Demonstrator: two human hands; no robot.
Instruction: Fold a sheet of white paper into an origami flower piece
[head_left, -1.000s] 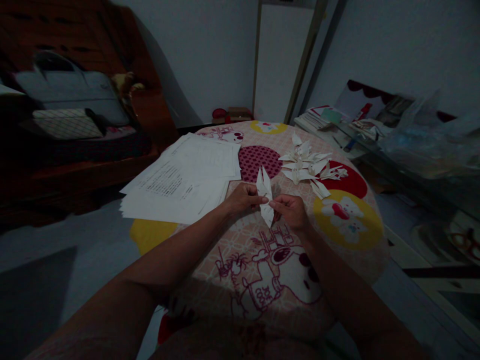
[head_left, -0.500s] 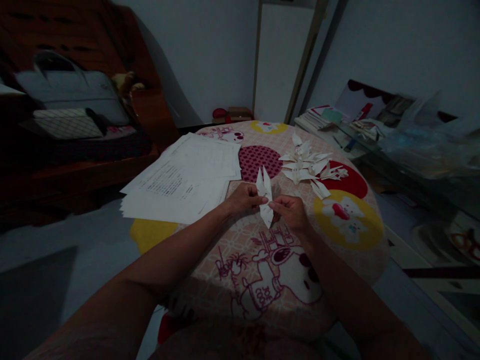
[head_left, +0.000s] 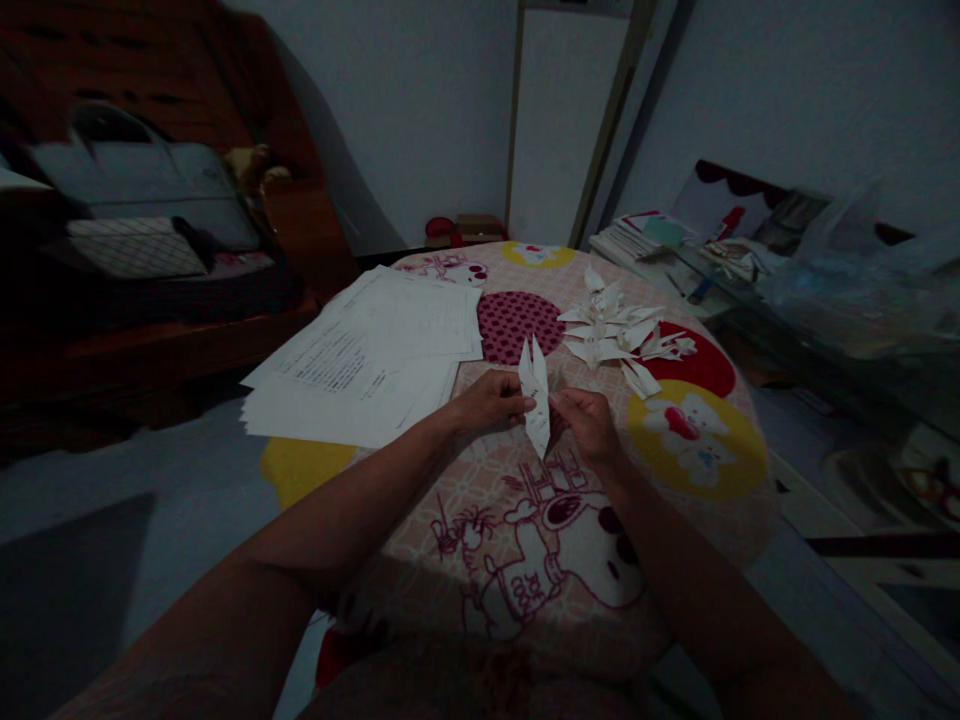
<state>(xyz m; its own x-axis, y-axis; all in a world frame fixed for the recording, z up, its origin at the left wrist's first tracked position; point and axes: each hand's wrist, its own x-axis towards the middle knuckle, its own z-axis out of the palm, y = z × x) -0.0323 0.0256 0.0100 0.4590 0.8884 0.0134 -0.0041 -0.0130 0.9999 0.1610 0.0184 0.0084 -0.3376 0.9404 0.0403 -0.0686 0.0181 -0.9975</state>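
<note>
A narrow piece of folded white paper (head_left: 535, 410), split into two points at its far end, is held above the round table between my hands. My left hand (head_left: 495, 398) pinches its left side, thumb on the front face. At its right edge, my right hand (head_left: 586, 418) grips with thumb and fingers pressed together; some of those fingertips are hidden behind the paper. Beyond my right hand lies a cluster of folded paper cranes (head_left: 607, 325) on the cloth. Left of my left hand, a stack of printed paper sheets (head_left: 375, 350) lies spread on the table.
A patterned tablecloth (head_left: 465, 560) covers the table. On the left, a wooden bench (head_left: 304, 225) bears a pale handbag (head_left: 150, 190) and a quilted purse (head_left: 139, 248). To the right stands a glass-topped side table with papers (head_left: 637, 236) and a clear plastic bag (head_left: 862, 290).
The folded paper has shifted slightly to the right and turned a little. My right thumb has moved from its front face to its right edge. My left hand still pinches it.
</note>
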